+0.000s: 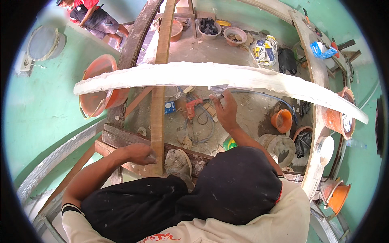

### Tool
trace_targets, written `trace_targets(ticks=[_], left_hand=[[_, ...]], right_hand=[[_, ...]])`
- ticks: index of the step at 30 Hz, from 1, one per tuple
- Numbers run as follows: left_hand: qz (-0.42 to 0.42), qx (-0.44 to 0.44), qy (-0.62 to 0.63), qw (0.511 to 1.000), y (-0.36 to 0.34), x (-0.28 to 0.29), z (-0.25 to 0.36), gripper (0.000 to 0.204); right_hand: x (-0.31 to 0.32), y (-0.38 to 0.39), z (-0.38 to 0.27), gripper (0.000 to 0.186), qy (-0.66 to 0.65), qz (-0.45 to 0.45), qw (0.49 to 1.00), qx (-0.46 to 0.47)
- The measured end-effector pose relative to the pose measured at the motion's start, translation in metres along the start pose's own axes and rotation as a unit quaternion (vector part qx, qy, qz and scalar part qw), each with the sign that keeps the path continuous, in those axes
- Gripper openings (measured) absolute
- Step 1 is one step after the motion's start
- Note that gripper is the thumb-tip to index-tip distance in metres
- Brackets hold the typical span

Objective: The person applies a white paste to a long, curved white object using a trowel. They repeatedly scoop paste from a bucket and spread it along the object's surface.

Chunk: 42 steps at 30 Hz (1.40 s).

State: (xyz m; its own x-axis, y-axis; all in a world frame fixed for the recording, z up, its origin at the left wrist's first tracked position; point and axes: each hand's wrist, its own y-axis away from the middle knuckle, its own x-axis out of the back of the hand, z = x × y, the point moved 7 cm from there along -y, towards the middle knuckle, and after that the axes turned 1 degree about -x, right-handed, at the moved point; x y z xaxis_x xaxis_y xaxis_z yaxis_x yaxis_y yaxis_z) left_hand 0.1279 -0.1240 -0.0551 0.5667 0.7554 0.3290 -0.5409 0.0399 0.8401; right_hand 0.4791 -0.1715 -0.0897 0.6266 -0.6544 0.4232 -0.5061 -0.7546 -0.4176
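A long white plaster moulding point(194, 77) with a rough, uneven edge spans across in front of me. My right hand point(227, 113) is raised to its near edge, closed on a small putty knife point(219, 88); the blade meets the plaster about mid-length. Its handle is mostly hidden by my fingers. Farther down on the left, my left hand point(139, 154) is curled beside an upright wooden post point(159, 121); the inside of its grip is hidden. My shoe point(178, 162) rests on a wooden plank point(125, 139) under me.
Orange buckets point(97, 87) flank the moulding at both ends. Below lie a red power drill point(193, 107), cables, a small blue box point(169, 107) and several tubs. A plank point(302, 36) on the right carries tools and a blue packet point(322, 49). Another person point(95, 18) stands at the far left.
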Motion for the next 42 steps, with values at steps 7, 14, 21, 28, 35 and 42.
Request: trace_targets(ticks=[7, 14, 21, 28, 35, 42], left_hand=[[-0.011, -0.004, 0.024, 1.000, 0.005, -0.006, 0.002, 0.046], [-0.015, 0.006, 0.009, 1.000, 0.004, -0.016, -0.009, 0.047], [0.001, -0.024, 0.016, 1.000, 0.000, -0.023, -0.021, 0.046], [0.009, -0.020, 0.024, 0.999, 0.003, -0.015, -0.012, 0.044], [0.003, -0.017, 0.020, 1.000, 0.003, -0.014, -0.011, 0.045], [0.010, -0.015, 0.021, 1.000, 0.005, -0.017, -0.015, 0.046]], right_hand=[[-0.037, 0.005, -0.009, 0.030, -0.028, -0.043, 0.999, 0.004], [-0.047, 0.023, -0.006, 0.031, -0.014, -0.070, 0.997, 0.012], [-0.040, 0.010, -0.032, 0.030, 0.002, -0.099, 0.995, 0.026], [-0.034, 0.002, -0.034, 0.026, 0.029, -0.056, 0.997, 0.052], [-0.027, 0.032, 0.005, 0.028, 0.049, -0.093, 0.994, -0.044], [-0.045, 0.002, -0.041, 0.026, -0.041, -0.132, 0.990, 0.017]])
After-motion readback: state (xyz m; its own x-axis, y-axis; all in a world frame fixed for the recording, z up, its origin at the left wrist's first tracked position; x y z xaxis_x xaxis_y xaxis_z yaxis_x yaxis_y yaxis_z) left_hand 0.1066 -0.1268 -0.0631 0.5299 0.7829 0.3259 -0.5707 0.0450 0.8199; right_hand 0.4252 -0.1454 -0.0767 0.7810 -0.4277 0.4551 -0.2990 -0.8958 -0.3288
